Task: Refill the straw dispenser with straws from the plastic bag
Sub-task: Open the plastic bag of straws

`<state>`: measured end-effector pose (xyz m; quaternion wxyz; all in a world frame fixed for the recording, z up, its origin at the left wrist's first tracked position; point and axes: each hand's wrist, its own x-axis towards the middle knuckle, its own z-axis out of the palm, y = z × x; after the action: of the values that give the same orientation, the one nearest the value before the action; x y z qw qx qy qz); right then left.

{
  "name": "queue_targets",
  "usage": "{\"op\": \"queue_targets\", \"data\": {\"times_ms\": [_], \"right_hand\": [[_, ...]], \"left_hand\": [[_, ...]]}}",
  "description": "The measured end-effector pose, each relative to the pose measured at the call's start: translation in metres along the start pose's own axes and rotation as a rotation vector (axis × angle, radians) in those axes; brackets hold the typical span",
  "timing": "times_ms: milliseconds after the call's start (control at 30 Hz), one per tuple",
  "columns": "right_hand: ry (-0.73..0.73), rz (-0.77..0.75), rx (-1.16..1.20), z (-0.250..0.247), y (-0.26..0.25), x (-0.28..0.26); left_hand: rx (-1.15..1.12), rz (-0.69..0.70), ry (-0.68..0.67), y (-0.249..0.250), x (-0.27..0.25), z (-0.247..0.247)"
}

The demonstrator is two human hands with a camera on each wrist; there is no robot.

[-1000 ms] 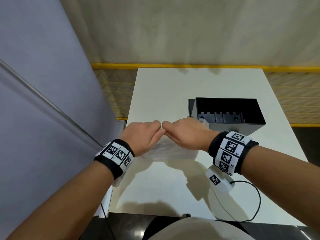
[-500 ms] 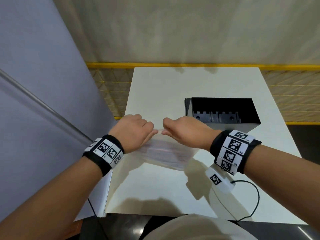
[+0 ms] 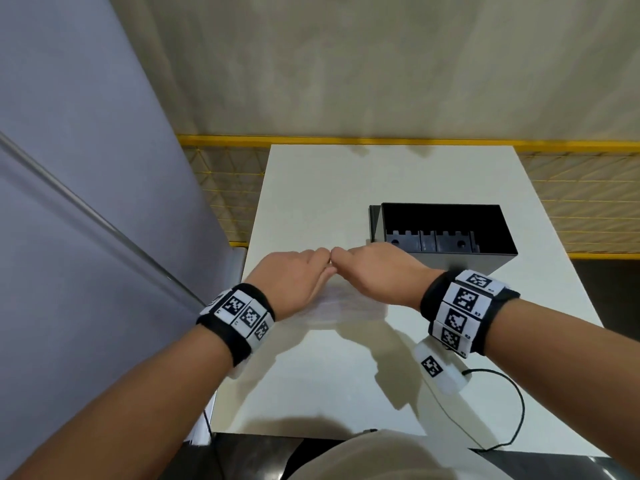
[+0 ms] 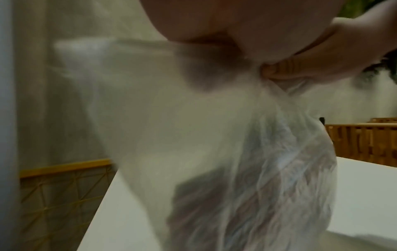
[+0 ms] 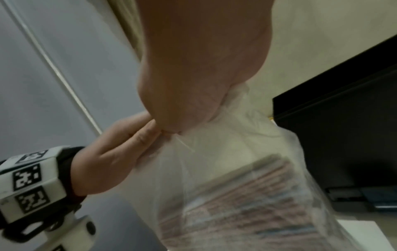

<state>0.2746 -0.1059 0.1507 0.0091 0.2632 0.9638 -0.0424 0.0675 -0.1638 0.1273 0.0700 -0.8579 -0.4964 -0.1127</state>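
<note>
A clear plastic bag [image 3: 349,306] full of pinkish straws [image 5: 247,203] hangs just above the white table [image 3: 346,382], to the left of the dispenser. My left hand [image 3: 298,275] and right hand [image 3: 374,271] meet knuckle to knuckle over the bag's top edge. Both pinch the thin film there, as the left wrist view of the bag [image 4: 247,169] and the right wrist view of the bag [image 5: 214,178] show. The black straw dispenser [image 3: 446,237] stands open-topped right of my right hand, and its inside looks empty.
A grey partition [image 3: 86,202] runs along the left of the table. Behind the table a yellow rail [image 3: 381,140] and mesh run along a beige wall. A black cable [image 3: 512,410] loops on the table's near right corner.
My hands, spread apart half a second ago with the bag's top stretched between them, have come back together at the top edge. The bag now bunches under them.
</note>
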Motion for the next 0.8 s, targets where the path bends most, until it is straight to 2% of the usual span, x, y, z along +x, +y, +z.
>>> {"op": "queue_targets", "data": {"times_ms": [133,267,433,533,667,733,800], "right_hand": [[-0.121,0.022,-0.137,-0.003,0.009,-0.016],[-0.196,0.055,-0.154,-0.005,0.021,-0.042],[-0.205,0.089,-0.124,-0.006,0.036,-0.068],[-0.132,0.090,-0.081,-0.011,0.033,-0.072],[-0.059,0.054,0.099,-0.015,-0.006,-0.041],[-0.052,0.100,0.235,-0.013,-0.016,-0.024],[-0.075,0.132,0.236,-0.012,-0.012,-0.024]], "left_hand": [[0.081,0.090,-0.012,-0.010,-0.007,0.010],[0.088,0.128,0.008,-0.019,-0.017,0.005],[0.085,0.129,0.010,-0.016,-0.017,0.001],[0.065,0.113,0.004,-0.014,-0.017,0.002],[0.037,0.173,0.076,0.005,0.003,0.000],[0.017,0.178,0.125,0.007,0.012,-0.005],[0.028,0.161,0.120,-0.002,0.010,-0.009]]}}
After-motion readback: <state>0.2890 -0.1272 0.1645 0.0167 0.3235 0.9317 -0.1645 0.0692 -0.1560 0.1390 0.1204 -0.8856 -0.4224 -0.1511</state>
